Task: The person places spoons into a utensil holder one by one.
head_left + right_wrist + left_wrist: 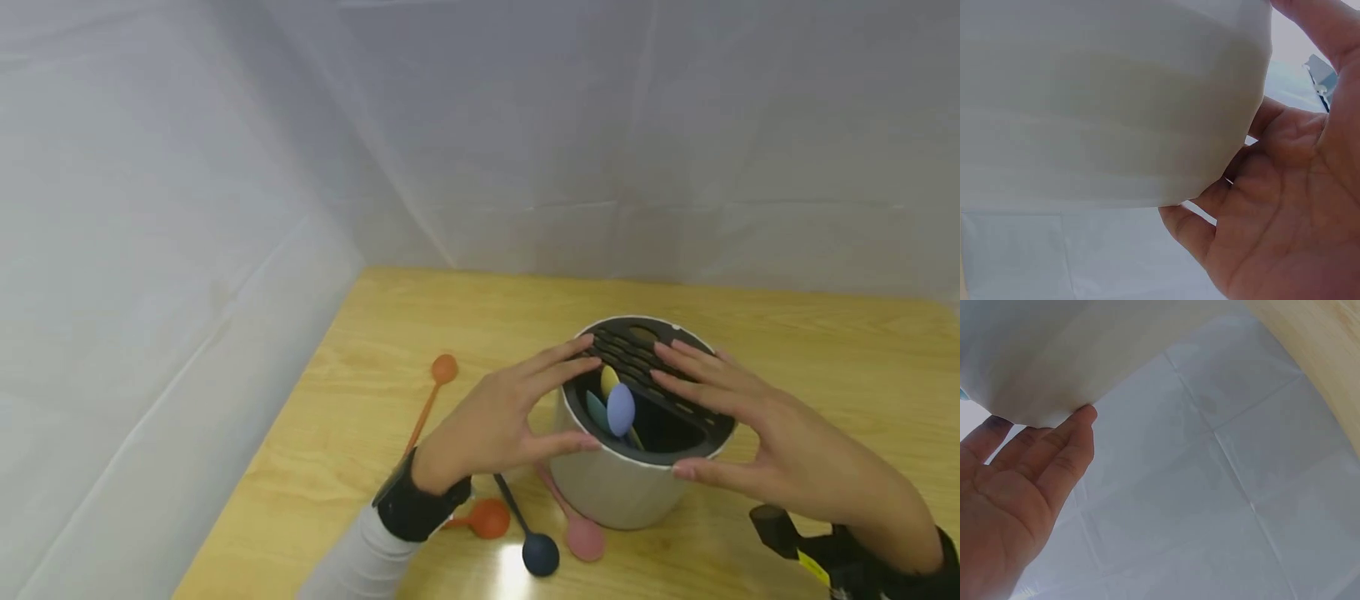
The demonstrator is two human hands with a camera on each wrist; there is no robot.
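Utensil holder [630,475], a pale round canister with a dark slotted top, stands near the middle of the counter [825,350], toward its front edge. Both hands flank it: the left hand [502,417] has fingers stretched to the rim and the thumb against the wall, and the right hand [757,433] mirrors it on the other side, fingers straight over the slotted insert [637,354]. Neither is curled round it. A blue spoon [621,408] and two others stand inside. On the counter toward the left edge lie an orange spoon [438,379], a dark blue spoon [536,546], a pink spoon [581,533] and another orange one [487,517]. The wall looks smooth and stiff, probably slippery, so a two-sided hold low on the wall seems safest.
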